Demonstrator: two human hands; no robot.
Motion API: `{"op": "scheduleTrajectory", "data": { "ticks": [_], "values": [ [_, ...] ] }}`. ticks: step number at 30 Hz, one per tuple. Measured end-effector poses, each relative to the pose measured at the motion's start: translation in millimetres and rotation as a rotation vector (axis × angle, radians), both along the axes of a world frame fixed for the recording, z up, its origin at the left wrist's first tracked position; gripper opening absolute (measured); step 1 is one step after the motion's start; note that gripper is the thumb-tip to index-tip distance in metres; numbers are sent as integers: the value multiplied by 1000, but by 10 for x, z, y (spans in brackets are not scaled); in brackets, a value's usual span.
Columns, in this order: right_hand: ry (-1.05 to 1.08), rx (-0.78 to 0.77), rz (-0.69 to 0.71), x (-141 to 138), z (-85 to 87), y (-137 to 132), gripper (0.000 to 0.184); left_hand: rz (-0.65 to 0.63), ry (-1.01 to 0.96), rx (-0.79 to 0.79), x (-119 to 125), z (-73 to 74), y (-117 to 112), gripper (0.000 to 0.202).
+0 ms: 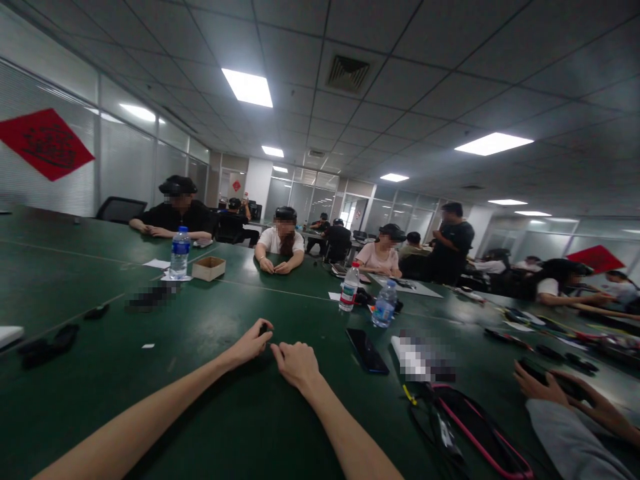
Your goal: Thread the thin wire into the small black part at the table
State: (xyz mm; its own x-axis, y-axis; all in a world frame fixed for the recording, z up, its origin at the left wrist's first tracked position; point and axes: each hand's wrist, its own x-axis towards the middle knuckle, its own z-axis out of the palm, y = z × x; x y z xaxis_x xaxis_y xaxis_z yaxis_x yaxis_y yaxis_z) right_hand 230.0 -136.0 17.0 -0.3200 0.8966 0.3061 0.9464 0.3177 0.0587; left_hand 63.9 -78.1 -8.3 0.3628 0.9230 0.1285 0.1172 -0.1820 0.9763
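Observation:
Both my forearms reach out over a dark green table [210, 400]. My left hand [253, 343] is closed, pinching a small dark object [263, 328] at its fingertips. My right hand [295, 360] lies just beside it, fingers curled into a loose fist, its fingertips almost touching the left hand. What the right hand holds, if anything, is hidden. A black phone [367, 350] lies on the table a little to the right of my right hand.
Water bottles [349, 287] [384, 304] [179, 252] and a small cardboard box [209, 267] stand farther out. A pink-edged bag [475, 430] lies at the right. A neighbour's hands [543, 387] hold a phone at the far right. Several people sit across the table.

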Motion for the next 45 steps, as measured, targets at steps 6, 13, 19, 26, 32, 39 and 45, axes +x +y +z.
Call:
{"op": "scheduleTrajectory", "data": {
  "ticks": [6, 13, 19, 26, 32, 39, 45],
  "values": [
    [3, -17, -32, -13, -15, 10, 68, -17, -5, 3, 8, 58, -48, 36],
    [60, -20, -76, -45, -66, 49, 71, 16, 20, -31, 2, 1, 15, 39],
    [151, -65, -203, -3, 18, 140, 72, -40, 43, 111, 25, -80, 47, 40],
    [21, -81, -19, 17, 70, 39, 67, 22, -8, -49, 5, 6, -7, 44],
    [-7, -39, 18, 13, 72, -24, 68, 23, -31, -49, 23, 84, -64, 39],
    [3, -23, 13, 11, 54, -18, 68, -16, -18, -78, 13, 7, 21, 42],
    [24, -27, -13, 17, 52, -7, 68, -26, -14, -108, -14, -18, 40, 47]
  ]
}}
